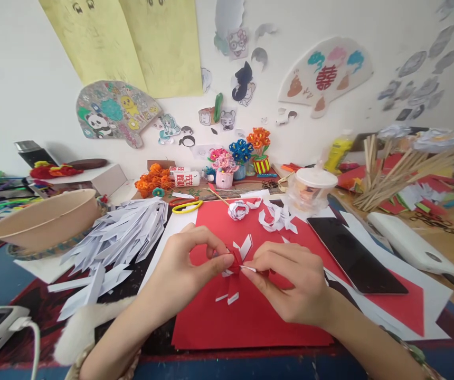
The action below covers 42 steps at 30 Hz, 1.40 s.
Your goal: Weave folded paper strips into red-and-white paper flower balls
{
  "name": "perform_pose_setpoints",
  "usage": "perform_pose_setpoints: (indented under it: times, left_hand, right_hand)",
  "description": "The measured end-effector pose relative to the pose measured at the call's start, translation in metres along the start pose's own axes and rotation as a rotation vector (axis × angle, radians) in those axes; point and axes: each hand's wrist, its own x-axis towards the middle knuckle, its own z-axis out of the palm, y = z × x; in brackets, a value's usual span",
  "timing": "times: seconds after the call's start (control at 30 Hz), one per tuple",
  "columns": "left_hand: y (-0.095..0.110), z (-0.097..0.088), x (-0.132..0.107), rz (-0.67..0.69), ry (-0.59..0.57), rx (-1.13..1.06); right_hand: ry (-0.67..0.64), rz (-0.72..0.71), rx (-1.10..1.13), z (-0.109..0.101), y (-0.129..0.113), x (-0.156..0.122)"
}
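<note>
Above a stack of red paper sheets, both hands meet over a small folded red paper piece. My left hand pinches it between thumb and forefinger. A white paper strip sticks up from behind that piece. My right hand is closed in a pinch on the end of a white paper strip, right beside the red piece. My fingers partly hide how the strips and the red paper join. Small white scraps lie on the red sheet below.
Left are a pile of white paper strips, a beige bowl and yellow-handled scissors. Behind my hands lie a white paper ball on a stick and curled paper. A black tablet and white power bank lie right.
</note>
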Motion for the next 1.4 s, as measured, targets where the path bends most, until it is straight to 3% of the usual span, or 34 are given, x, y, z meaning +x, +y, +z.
perform_pose_setpoints:
  times: [0.6, 0.73, 0.87, 1.0, 1.4]
  left_hand:
    - [0.003, -0.009, 0.002, -0.09, -0.099, -0.145]
    - [-0.001, -0.004, 0.0, 0.022, -0.046, -0.037]
    - [-0.003, -0.003, -0.004, 0.269, 0.061, 0.222]
    - [0.001, -0.007, -0.006, 0.431, -0.003, 0.379]
    - [0.007, -0.005, -0.009, 0.527, 0.046, 0.442]
  right_hand:
    - [0.001, 0.075, 0.198, -0.006, -0.001, 0.0]
    - [0.043, 0.071, 0.15, -0.006, -0.002, 0.001]
    - [0.069, 0.024, 0.06, -0.005, -0.003, 0.002]
    - [0.093, -0.032, 0.008, -0.005, -0.003, 0.002]
    - [0.094, -0.09, 0.009, -0.006, -0.003, 0.002]
